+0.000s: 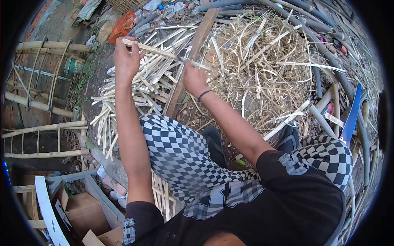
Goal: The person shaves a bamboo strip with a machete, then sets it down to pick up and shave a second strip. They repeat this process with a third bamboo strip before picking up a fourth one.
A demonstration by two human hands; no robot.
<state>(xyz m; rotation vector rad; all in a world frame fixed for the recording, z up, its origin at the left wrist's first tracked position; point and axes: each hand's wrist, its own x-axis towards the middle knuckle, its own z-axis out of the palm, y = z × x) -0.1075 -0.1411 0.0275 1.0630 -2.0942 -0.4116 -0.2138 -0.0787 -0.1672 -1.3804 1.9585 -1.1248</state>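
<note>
My left hand [127,59] is closed around the upper end of a pale split bamboo strip [158,51], held out at a slant toward the right. My right hand [194,78], slightly blurred, is closed at the strip's other end. A knife blade [181,59] shows at its fingers, against the strip; the handle is hidden in the fist. Under both hands runs a brown wooden plank [203,33]. Many cut bamboo strips [154,80] lie in a heap below and around my left hand. To the right of my right hand spreads a pile of thin curled shavings [266,65].
My checkered trousers [176,143] and sandals [215,145] are close below. A blue-bladed saw [352,115] stands at the right beside bamboo poles [324,51]. An orange crate [122,27] sits at the back left. Bamboo ladder frames [45,131] and a cardboard box [86,213] are on the left.
</note>
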